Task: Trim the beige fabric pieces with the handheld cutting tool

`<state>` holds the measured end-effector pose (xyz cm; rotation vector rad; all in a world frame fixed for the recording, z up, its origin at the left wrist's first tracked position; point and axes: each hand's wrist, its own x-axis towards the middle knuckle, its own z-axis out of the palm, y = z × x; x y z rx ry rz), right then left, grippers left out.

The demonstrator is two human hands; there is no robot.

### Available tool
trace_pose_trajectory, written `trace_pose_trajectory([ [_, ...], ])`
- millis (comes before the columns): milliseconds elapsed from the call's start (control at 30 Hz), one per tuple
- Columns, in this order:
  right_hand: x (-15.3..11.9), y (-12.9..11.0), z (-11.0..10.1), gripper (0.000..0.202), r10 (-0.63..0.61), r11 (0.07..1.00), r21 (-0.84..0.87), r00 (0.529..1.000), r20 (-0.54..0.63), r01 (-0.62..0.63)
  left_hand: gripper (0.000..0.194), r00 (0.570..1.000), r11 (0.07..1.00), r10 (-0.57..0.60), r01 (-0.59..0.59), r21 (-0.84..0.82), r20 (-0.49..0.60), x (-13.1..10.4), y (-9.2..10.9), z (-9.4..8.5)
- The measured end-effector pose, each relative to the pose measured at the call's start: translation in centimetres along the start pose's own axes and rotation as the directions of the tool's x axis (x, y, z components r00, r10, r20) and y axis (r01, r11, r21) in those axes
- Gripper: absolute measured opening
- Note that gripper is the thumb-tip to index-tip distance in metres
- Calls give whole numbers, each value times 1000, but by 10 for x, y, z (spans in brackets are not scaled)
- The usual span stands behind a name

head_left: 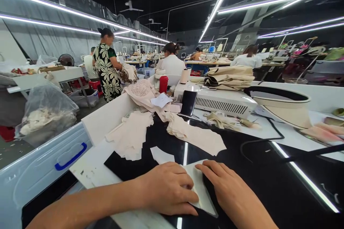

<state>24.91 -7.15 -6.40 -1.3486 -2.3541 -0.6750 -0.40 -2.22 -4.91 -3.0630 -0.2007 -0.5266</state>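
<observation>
A pale piece of cut fabric (201, 189) lies flat on the glossy black tabletop (258, 182) in front of me. My left hand (169, 188) rests palm down on its left part, fingers lightly bent and apart, thumb toward the near side. My right hand (227, 186) lays outstretched fingers along the far right edge of the same piece. Part of the fabric is hidden beneath the left hand. Just beyond that hand shows another small pale fabric piece (162, 155). Farther off are a left stack of cream fabric pieces (131, 134) and a right stack (197, 136).
Behind the stacks stand a smartphone (188, 103), a red bottle (163, 84) and a white vented machine box (215, 96) bearing folded beige cloth (231, 77). A cream visor-like piece (285, 107) sits right. A blue-handled plastic bin (40, 164) borders the left. Several people work beyond.
</observation>
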Motion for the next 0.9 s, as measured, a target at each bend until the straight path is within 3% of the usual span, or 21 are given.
trace_pose_trajectory([
  [200,1,7,6,54,-22,1000,-5,1000,16,22,38,1000,996,10,-12,-88,-24,-1,0,3],
  [367,-1,16,8,35,-50,998,-25,998,-26,49,36,1000,990,4,-4,-138,-3,-3,-1,3],
  [467,0,14,7,36,-63,998,-6,998,-29,62,35,1000,990,12,-10,-142,9,-2,-1,4],
  [733,6,5,-4,33,-42,992,-120,999,17,44,28,1000,987,23,-25,-156,-14,-4,-2,1],
  [900,6,-3,-14,22,57,981,-188,995,86,-40,18,999,975,-2,-10,-220,-53,-10,4,-5],
])
